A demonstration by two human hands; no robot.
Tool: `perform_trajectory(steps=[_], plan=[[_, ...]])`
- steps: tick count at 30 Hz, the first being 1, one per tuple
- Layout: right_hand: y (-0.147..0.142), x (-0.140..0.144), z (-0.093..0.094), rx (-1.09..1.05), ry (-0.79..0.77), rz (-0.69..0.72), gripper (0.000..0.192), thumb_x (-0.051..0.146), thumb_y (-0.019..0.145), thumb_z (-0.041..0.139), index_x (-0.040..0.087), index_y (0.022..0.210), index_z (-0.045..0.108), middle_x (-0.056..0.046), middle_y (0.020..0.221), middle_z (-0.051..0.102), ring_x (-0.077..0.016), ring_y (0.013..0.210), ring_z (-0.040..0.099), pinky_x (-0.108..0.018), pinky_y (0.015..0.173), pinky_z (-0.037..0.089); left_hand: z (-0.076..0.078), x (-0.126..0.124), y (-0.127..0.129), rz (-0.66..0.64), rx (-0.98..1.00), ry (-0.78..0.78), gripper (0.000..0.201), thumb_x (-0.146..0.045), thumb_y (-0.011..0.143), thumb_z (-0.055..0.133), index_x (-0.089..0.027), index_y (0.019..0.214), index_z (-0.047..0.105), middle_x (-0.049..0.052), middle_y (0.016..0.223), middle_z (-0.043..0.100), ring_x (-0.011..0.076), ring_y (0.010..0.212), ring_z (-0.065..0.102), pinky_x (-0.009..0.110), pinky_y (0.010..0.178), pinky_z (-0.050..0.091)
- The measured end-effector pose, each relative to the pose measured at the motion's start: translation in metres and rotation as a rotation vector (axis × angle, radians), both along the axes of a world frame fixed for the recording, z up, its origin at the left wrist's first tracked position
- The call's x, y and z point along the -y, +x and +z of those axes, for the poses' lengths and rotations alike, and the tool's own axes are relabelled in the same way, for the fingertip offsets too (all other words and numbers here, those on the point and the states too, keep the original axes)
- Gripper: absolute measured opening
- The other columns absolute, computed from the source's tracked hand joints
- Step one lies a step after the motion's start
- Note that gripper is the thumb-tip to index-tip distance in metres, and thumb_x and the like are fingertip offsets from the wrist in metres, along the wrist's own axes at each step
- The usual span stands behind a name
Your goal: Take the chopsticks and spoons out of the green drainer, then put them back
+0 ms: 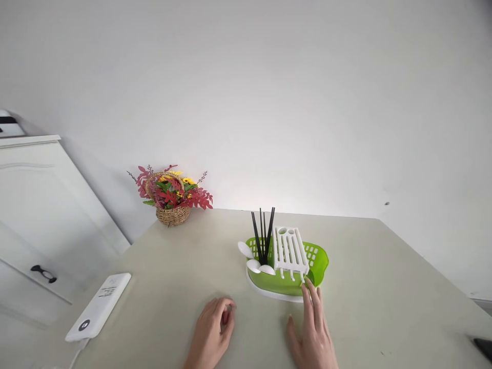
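Observation:
A green utensil basket (265, 281) with a white base stands in the middle of the table. Black chopsticks (257, 237) rise from its left part, and white spoons (245, 250) lean out beside them. Across its middle sits a white slotted rack (291, 250) with small hooks along the front. My right hand (313, 330) reaches to the front right of the basket, fingers stretched and thumb apart; its fingertips overlap the rim near a hook, and I cannot tell if they touch. In front and to the left, my left hand (213, 328) rests loosely curled, apart from the basket, with nothing visible in it.
A wicker basket of artificial flowers (172, 215) stands at the back left. A white power bank (100, 306) with a cable lies at the left edge, near a white cabinet (38, 205). A dark object (483, 345) shows at the right edge. The wall (292, 128) rises behind.

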State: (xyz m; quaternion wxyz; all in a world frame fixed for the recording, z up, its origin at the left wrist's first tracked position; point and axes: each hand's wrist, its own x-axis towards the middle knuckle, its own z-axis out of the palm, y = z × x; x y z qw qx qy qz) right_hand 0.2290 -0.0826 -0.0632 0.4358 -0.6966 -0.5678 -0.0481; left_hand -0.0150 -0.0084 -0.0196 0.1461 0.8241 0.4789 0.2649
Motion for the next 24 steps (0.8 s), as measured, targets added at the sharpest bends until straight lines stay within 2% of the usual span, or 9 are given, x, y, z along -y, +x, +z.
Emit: perform_trajectory(steps=[7, 13, 17, 22, 24], plan=[[-0.002, 0.013, -0.002, -0.014, -0.011, 0.029, 0.077, 0.023, 0.1, 0.044, 0.033, 0.168, 0.009, -0.008, 0.169, 0.031, -0.0407, 0.156, 0.026, -0.065, 0.108, 0.052, 0.002, 0.0, 0.001, 0.01, 0.019, -0.05, 0.02, -0.031, 0.102, 0.046, -0.024, 0.1, 0.064, 0.003, 0.077, 0.064, 0.0212, 0.075, 0.065, 0.033, 0.072, 0.052], [0.004, 0.017, 0.001, -0.03, -0.039, 0.036, 0.072, 0.022, 0.1, 0.042, 0.034, 0.166, 0.017, -0.008, 0.164, 0.04, -0.0374, 0.153, 0.035, -0.054, 0.097, 0.061, 0.003, -0.002, 0.002, 0.01, 0.022, -0.078, 0.021, -0.032, 0.103, 0.044, -0.023, 0.102, 0.063, 0.002, 0.077, 0.063, 0.0208, 0.075, 0.064, 0.033, 0.072, 0.051], [0.005, 0.018, 0.006, -0.043, -0.044, 0.059, 0.069, 0.021, 0.1, 0.041, 0.034, 0.165, 0.021, -0.008, 0.162, 0.043, -0.0345, 0.152, 0.038, -0.048, 0.095, 0.063, 0.005, -0.006, 0.003, 0.014, 0.036, -0.089, 0.022, -0.033, 0.102, 0.045, -0.023, 0.101, 0.064, 0.003, 0.077, 0.063, 0.021, 0.076, 0.064, 0.033, 0.072, 0.051], [0.003, 0.025, 0.016, -0.056, -0.04, 0.073, 0.067, 0.022, 0.101, 0.04, 0.036, 0.164, 0.024, -0.005, 0.161, 0.045, -0.0334, 0.152, 0.038, -0.047, 0.094, 0.063, 0.007, -0.01, 0.002, 0.059, 0.199, -0.218, 0.031, -0.046, 0.102, 0.048, -0.022, 0.104, 0.066, 0.001, 0.077, 0.062, 0.0183, 0.069, 0.059, 0.029, 0.066, 0.049], [0.003, 0.031, 0.019, -0.086, -0.045, 0.064, 0.065, 0.024, 0.1, 0.039, 0.037, 0.163, 0.029, -0.004, 0.161, 0.046, -0.0335, 0.151, 0.04, -0.043, 0.088, 0.065, 0.008, -0.012, 0.0, 0.096, 0.3, -0.289, 0.037, -0.054, 0.1, 0.05, -0.021, 0.104, 0.067, 0.0, 0.074, 0.06, 0.0168, 0.065, 0.057, 0.027, 0.061, 0.047]])
